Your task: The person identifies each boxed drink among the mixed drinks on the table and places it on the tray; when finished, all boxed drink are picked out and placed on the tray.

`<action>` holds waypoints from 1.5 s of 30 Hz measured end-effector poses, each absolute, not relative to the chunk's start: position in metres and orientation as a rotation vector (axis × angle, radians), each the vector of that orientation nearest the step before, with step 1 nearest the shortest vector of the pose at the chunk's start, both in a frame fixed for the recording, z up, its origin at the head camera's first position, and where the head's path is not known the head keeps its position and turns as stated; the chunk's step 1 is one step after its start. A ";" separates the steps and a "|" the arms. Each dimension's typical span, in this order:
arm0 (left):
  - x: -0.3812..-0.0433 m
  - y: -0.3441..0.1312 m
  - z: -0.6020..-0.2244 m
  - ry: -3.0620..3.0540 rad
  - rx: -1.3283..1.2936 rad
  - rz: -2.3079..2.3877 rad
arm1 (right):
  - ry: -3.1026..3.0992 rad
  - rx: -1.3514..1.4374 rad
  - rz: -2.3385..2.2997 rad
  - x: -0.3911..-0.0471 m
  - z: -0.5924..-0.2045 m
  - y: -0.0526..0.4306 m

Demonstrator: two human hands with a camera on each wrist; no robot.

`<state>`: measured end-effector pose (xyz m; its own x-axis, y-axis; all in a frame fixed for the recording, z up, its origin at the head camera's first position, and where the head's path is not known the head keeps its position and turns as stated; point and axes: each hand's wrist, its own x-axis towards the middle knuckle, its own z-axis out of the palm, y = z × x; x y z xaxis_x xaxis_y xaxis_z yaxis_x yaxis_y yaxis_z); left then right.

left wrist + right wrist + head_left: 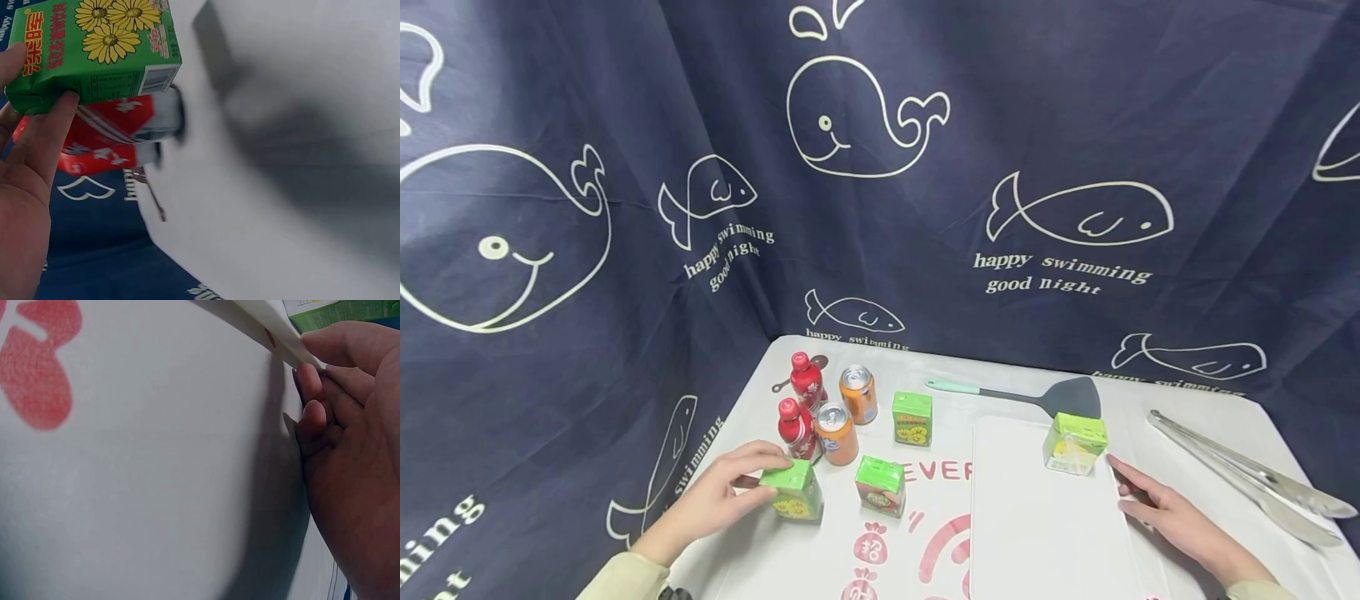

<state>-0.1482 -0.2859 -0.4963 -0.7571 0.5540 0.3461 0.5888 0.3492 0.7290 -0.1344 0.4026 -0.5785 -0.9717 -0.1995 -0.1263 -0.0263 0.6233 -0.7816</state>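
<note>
from the head view i see the left hand [730, 492] near 7 o'clock, pinching a green carton [797, 493] between thumb and fingers. two red bottles [796, 431] stand close at that carton's 12 o'clock, an orange can [837, 435] at 1 and a red-fronted carton [881, 495] at 3, all on the desk [808, 568]. they're packed tightly, so a sideways swing could topple a bottle or the can. at 5 o'clock lies a white board [1037, 525], with a yellow-green carton [1075, 446] near its 1 o'clock edge; the right hand [1168, 512] is at its 3 o'clock side. if that side gets jerked or raised, i reckon the carton up there could slide or tip.

in my left wrist view the pinched carton fills 10 o'clock, bottles behind it. the fingers take it by one end; too light a grasp might let it twist, too hard a squeeze could dent it.

in my right wrist view the fingers bend at a white edge [284, 331] near 2 o'clock; i cannot tell whether they grasp it or merely touch.
</note>
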 end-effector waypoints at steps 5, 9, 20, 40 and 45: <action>-0.152 -0.277 -0.480 -2.521 -1.145 -1.386 | 2.640 -0.189 -1.258 -0.135 -0.575 0.403; -0.155 -0.269 -0.465 -2.524 -1.163 -1.388 | 2.622 -0.183 -1.258 -0.135 -0.573 0.402; -0.171 -0.240 -0.427 -2.473 -1.198 -1.352 | 2.626 -0.195 -1.283 -0.134 -0.575 0.403; -0.206 -0.173 -0.419 -2.398 -1.249 -1.454 | 2.583 -0.153 -1.301 -0.133 -0.578 0.403; -0.213 -0.156 -0.416 -2.405 -1.240 -1.478 | 2.589 -0.148 -1.293 -0.133 -0.575 0.402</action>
